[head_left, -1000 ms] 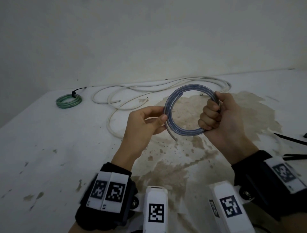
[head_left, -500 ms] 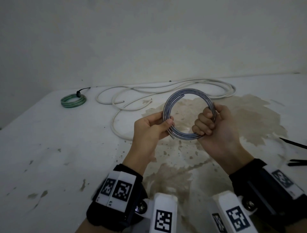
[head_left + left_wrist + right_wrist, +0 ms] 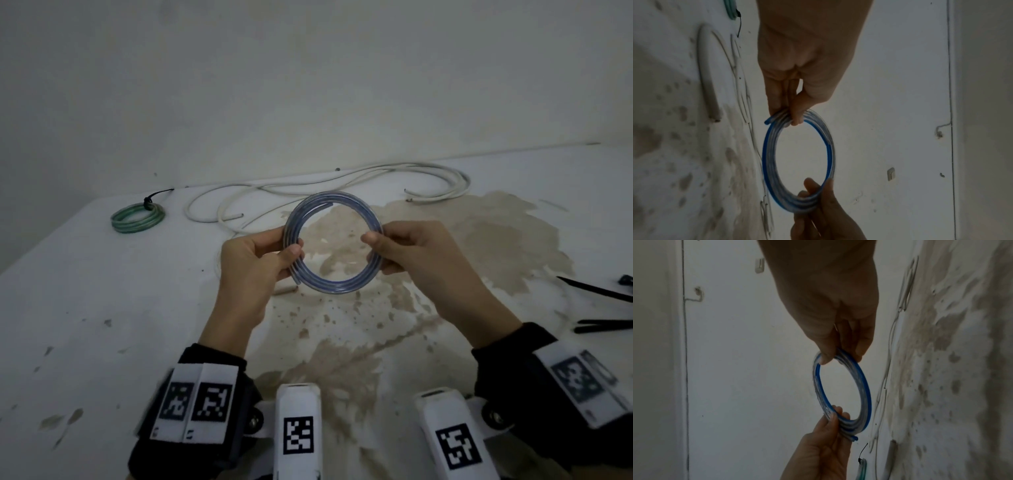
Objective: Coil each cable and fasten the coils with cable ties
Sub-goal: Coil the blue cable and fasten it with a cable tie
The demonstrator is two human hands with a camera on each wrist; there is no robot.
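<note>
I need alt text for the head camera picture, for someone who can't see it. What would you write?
Two hands hold a blue coil of cable above a stained white table, the left hand pinching its left side and the right hand its right. Behind lie a tied green coil and a loose white cable; black cable ties lie at right.

Dim, flat, greyish light throughout; wrist views soft, edges stretched.

Your head camera looks forward and down over both wrists at the stained table [image 3: 102, 308] and the wall beyond. Each wrist camera looks close along its own hand; all three views share the blue coil [image 3: 334, 286] [image 3: 797, 162] [image 3: 844, 391].
</note>
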